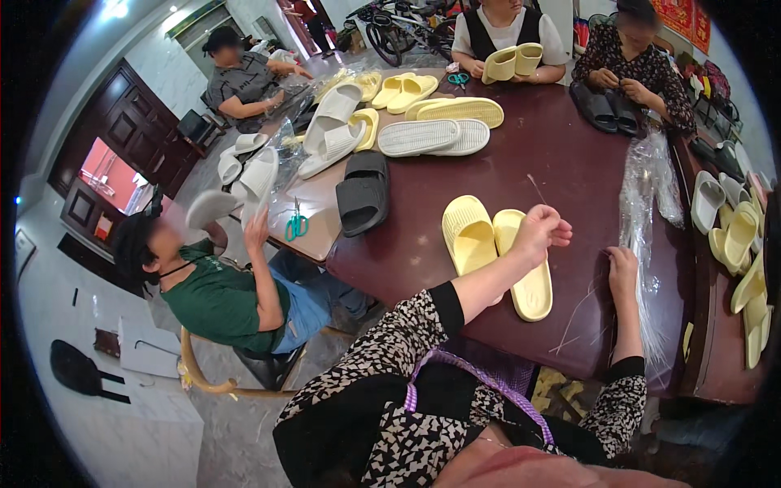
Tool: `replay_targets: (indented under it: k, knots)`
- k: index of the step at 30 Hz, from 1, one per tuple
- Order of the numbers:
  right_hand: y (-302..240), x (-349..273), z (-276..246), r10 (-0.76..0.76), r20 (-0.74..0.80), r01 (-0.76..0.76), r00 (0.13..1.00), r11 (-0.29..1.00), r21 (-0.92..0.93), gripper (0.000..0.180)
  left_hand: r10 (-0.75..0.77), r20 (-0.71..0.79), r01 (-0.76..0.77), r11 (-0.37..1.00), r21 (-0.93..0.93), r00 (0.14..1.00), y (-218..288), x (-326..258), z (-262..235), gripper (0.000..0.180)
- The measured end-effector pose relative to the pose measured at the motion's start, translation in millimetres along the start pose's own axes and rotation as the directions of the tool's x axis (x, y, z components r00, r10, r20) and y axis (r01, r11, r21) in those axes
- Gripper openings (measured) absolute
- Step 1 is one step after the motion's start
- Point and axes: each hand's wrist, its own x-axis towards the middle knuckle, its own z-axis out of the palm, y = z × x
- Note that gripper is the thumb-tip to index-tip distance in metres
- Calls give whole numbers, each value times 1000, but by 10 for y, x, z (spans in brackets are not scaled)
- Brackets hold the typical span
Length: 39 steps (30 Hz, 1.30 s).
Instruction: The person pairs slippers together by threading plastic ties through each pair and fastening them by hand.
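A pair of pale yellow slide slippers lies before me: the left slipper (469, 233) and the right slipper (533, 294), toes pointing away. Over the right one's strap is my left hand (543, 236), fingers curled together, with a thin strand (537, 189) sticking up from it. My right hand (624, 275) is further right, low over the table, its thumb and fingertips pinched; what is between them is too small to make out. Beside it runs a bundle of clear thin strands (648, 285) in plastic film. A few loose strands (576, 317) lie left of my right wrist.
Dark slippers (363, 193), grey soles (419, 138) and yellow slippers (464, 111) occupy the table's far left. Green-handled scissors (297, 224) lie near a co-worker in green (220, 293). Other people handle slippers across the table. More slippers (736, 236) fill a surface at the right.
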Motion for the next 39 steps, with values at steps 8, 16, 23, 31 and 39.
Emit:
replay_targets:
  k: [8, 16, 23, 31, 39]
  knots:
    - [281, -26, -12, 133, -20, -130, 991, 986, 104, 20, 233, -199, -253, 964, -78, 952, 653, -43, -405, 2]
    - [265, 74, -140, 141, 36, -145, 989, 982, 121, 18, 376, -331, -390, 920, 23, 866, 1017, -445, -641, 4]
    - [-811, 390, -586, 96, 53, -107, 994, 951, 290, 20, 352, -268, -379, 924, -57, 897, 899, -880, -486, 6]
    - [-1757, 415, -501, 62, 360, -331, 931, 562, 758, 35, 220, -59, -226, 961, -156, 974, 680, -1126, -167, 8]
    - [-1459, 433, -168, 17, 418, -347, 908, 589, 730, 32, 52, -1, -52, 990, -128, 999, 469, -1166, -382, 7]
